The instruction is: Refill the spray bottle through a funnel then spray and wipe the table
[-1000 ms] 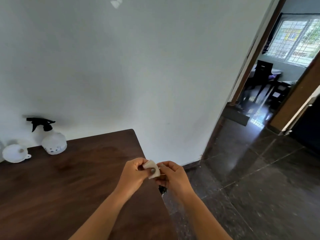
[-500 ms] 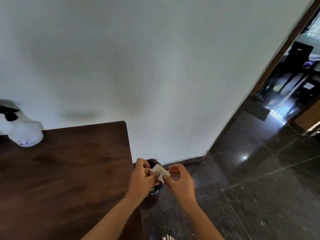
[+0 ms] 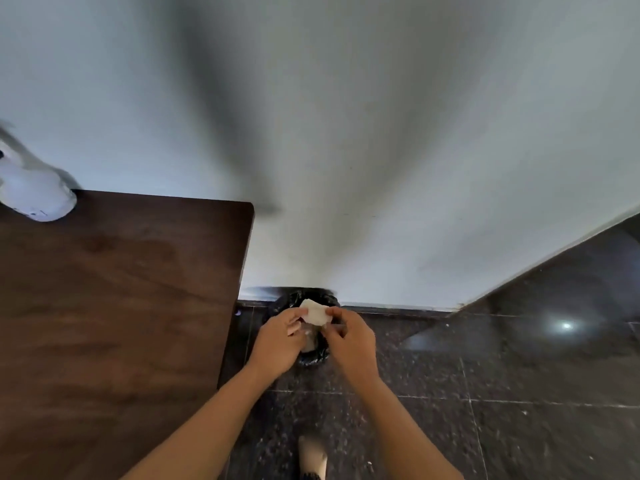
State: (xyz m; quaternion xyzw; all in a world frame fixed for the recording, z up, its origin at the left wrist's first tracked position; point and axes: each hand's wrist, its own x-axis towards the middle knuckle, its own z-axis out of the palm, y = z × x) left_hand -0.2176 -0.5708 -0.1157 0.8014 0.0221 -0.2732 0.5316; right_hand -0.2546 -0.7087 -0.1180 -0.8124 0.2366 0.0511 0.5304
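Note:
A small folded white wipe (image 3: 315, 312) is pinched between my left hand (image 3: 280, 339) and my right hand (image 3: 349, 341), both holding it by the fingertips. The hands hover right above a black-lined bin (image 3: 298, 303) on the floor against the wall. The dark wooden table (image 3: 114, 306) fills the left side. The white spray bottle (image 3: 33, 195) stands at the table's far left corner, blurred and cut by the frame edge; its trigger head is barely visible. No funnel is in view.
A white wall (image 3: 346, 133) rises behind the table and bin. Dark speckled floor tiles (image 3: 485, 393) spread to the right. My foot (image 3: 311, 457) shows at the bottom, just right of the table's edge.
The view has tilted down and to the right, so the doorway and the funnel left the frame. Both hands carried the wipe off the table's edge to above the bin.

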